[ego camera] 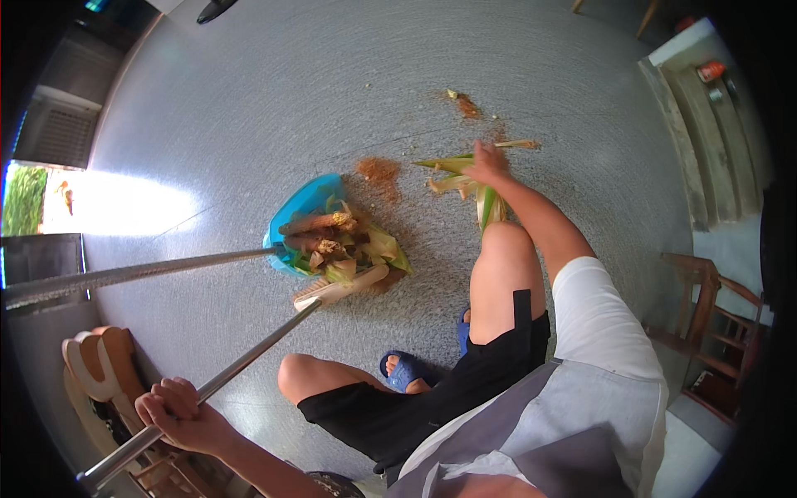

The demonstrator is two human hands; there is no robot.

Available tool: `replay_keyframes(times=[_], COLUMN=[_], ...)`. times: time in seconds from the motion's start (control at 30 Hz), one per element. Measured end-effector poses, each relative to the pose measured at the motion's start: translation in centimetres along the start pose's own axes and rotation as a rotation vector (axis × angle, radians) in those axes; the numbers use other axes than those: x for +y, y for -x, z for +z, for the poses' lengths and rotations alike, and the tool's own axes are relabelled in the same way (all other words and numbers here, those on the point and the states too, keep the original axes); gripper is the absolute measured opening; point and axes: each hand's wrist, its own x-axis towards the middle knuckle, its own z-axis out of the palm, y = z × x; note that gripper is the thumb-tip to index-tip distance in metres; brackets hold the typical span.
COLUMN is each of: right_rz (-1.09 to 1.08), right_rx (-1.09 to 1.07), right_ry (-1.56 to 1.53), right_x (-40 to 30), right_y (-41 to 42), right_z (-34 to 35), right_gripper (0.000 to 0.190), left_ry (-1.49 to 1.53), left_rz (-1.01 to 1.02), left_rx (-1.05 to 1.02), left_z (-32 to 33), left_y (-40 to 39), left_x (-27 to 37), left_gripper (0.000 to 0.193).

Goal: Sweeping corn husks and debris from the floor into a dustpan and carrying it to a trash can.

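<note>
My left hand [168, 414] is wrapped around the metal handle [249, 355] of a broom. At its far end, the pale broom head [345, 287] lies against the near side of a blue dustpan [299, 199]. Corn cobs [319, 223] and torn corn husks [380, 246] fill the pan and spill past its front edge. Slightly blurred, my right hand [489, 165] reaches down to a pile of green and pale husks [457, 183] on the floor, beyond my right knee. Whether its fingers grip any husk is unclear.
Reddish-brown debris [378, 169] lies beside the dustpan, with more debris [468, 107] farther off. The dustpan's long handle [174, 266] extends left. Wooden furniture [106, 367] stands at lower left, a wooden chair [703, 305] at right. Concrete steps [691, 143] rise at upper right.
</note>
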Motion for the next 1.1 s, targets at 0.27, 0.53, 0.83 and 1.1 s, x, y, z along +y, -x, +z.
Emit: replay_keyframes(times=[0.27, 0.53, 0.83, 1.1], right_rz=[0.352, -0.381, -1.017, -0.769], right_rx=[-0.160, -0.183, -0.187, -0.089], right_ry=[-0.282, -0.975, -0.558, -0.319], right_x=[6.9, -6.8, -25.6, -27.8], right_y=[-2.4, -0.6, 5.3, 8.7], right_z=[4.5, -3.7, 1.0, 6.4], right_gripper=[0.072, 0.034, 0.030, 0.041], left_ry=[0.022, 0.052, 0.010, 0.010], left_rz=[-0.005, 0.003, 0.026, -0.003], left_rx=[-0.014, -0.078, -0.015, 0.036], left_z=[1.4, 1.4, 0.9, 1.3], left_y=[-0.1, 0.0, -0.1, 0.9], left_x=[-0.4, -0.7, -0.4, -1.0], left_gripper=[0.032, 0.030, 0.027, 0.025])
